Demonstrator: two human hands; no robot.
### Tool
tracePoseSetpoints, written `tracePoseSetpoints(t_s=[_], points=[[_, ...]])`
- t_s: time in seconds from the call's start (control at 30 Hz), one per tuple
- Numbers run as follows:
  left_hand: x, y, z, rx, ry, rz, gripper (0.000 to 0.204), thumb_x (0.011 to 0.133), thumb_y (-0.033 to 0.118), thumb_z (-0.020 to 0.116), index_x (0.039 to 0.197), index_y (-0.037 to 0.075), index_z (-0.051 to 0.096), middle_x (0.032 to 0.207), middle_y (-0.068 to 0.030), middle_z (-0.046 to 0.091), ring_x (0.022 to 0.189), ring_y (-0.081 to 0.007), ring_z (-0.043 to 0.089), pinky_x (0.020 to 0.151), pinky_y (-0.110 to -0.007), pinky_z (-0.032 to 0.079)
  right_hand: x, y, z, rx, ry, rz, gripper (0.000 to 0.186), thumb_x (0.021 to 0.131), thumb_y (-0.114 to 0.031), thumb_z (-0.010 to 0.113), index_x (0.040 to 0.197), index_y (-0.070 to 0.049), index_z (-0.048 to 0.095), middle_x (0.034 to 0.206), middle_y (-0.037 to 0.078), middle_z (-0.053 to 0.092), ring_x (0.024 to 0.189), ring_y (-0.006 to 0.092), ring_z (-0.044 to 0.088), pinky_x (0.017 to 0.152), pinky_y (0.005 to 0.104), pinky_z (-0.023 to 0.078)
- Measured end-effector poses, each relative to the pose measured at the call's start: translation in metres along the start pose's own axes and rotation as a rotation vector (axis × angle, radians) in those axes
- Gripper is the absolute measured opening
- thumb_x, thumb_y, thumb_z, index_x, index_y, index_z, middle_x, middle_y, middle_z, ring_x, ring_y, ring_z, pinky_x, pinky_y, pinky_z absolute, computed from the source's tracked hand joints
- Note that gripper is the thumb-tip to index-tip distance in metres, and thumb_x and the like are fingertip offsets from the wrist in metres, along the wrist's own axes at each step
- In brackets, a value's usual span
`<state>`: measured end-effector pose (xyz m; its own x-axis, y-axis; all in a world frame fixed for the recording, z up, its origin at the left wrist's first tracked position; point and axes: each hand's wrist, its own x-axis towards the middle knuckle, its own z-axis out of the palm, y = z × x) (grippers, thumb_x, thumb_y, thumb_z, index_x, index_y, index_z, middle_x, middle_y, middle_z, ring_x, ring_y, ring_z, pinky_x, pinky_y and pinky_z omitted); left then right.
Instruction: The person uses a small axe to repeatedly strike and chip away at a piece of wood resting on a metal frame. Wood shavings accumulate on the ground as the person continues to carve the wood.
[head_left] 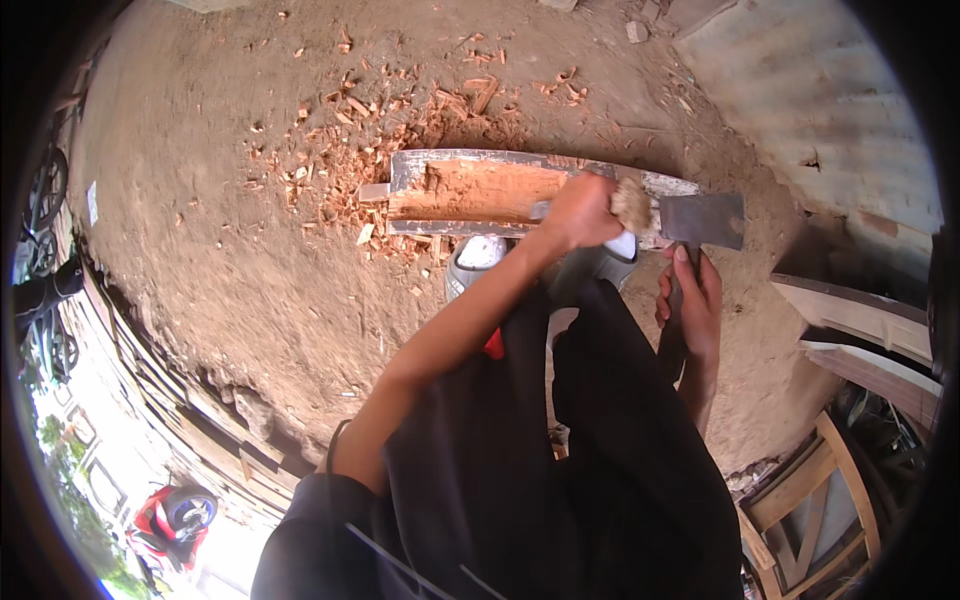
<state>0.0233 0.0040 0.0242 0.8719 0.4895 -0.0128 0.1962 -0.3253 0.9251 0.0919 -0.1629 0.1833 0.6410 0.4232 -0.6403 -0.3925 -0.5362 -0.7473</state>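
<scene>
My left hand [585,210] is closed around a chisel whose pale, frayed wooden butt [632,205] sticks out to the right. A bit of its metal blade [540,210] shows left of the fist, over the hollow of a carved wooden beam [470,157]. The beam has dark, worn outer faces and a fresh orange-brown trough. In my right hand [695,295] is the dark handle of a hatchet. Its broad flat metal head [702,220] lies just right of the chisel's butt; whether they touch I cannot tell. My fist hides part of the beam.
Wood chips [350,185] litter the dirt floor around the beam's left end. My shoes [480,252] are against its near side. Boards [860,320] and a wooden frame [815,490] stand at the right, below a corrugated metal sheet [830,110]. A red motorcycle [165,525] is at lower left.
</scene>
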Motion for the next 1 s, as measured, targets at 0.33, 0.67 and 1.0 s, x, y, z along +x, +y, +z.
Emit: tracePoseSetpoints(t_s=[0.33, 0.67, 1.0], points=[[0.001, 0.015, 0.015, 0.130, -0.248, 0.036, 0.023, 0.066, 0.017, 0.072, 0.084, 0.002, 0.073, 0.082, -0.0268, 0.071, 0.088, -0.0462, 0.071, 0.083, -0.054, 0.058, -0.012, 0.016, -0.019, 0.038, 0.044, 0.037, 0.038, 0.108, -0.042, 0.057, 0.118, -0.005, 0.058, 0.072, 0.003, 0.052, 0.047, 0.0118, 0.052, 0.042, 0.0282, 0.041], [0.006, 0.017, 0.011, 0.052, -0.122, -0.038, 0.020, 0.063, 0.013, 0.069, 0.081, 0.003, 0.071, 0.079, -0.0251, 0.069, 0.083, -0.0466, 0.069, 0.078, -0.054, 0.057, -0.011, 0.021, -0.020, 0.083, -0.001, -0.005, 0.036, 0.108, -0.035, 0.056, 0.127, -0.004, 0.058, 0.077, 0.002, 0.054, 0.050, 0.0117, 0.053, 0.044, 0.0283, 0.043], [0.000, 0.002, 0.019, -0.008, -0.032, 0.048, 0.021, 0.065, 0.018, 0.072, 0.082, 0.005, 0.070, 0.076, -0.0240, 0.068, 0.080, -0.0457, 0.069, 0.074, -0.054, 0.057, -0.010, 0.018, -0.006, -0.063, -0.011, -0.068, 0.031, 0.110, -0.029, 0.054, 0.129, -0.005, 0.055, 0.078, 0.002, 0.054, 0.050, 0.0108, 0.053, 0.043, 0.0274, 0.042]])
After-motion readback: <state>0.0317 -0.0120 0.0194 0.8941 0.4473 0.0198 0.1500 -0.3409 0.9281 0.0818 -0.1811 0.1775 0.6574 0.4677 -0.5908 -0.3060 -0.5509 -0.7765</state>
